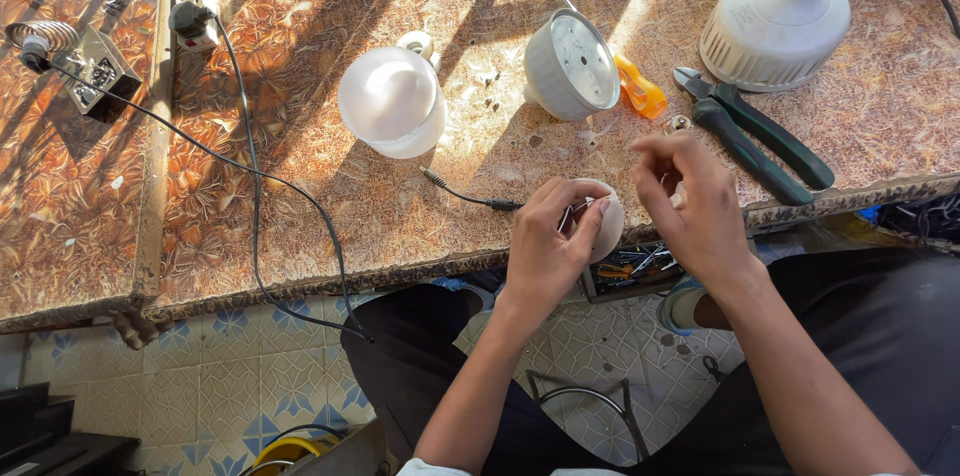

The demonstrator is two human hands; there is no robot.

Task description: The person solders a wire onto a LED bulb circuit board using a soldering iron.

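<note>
Left hand [548, 241]: closed around a small white lamp housing [606, 218], held at the near edge of the worktable [300, 176].
Right hand [690, 198]: just right of the housing, fingers curled and pinched; what they gripped could not be told.
Pliers [760, 136]: beyond and right of the housing.
White dome [392, 101]: beyond and left of the housing.
</note>
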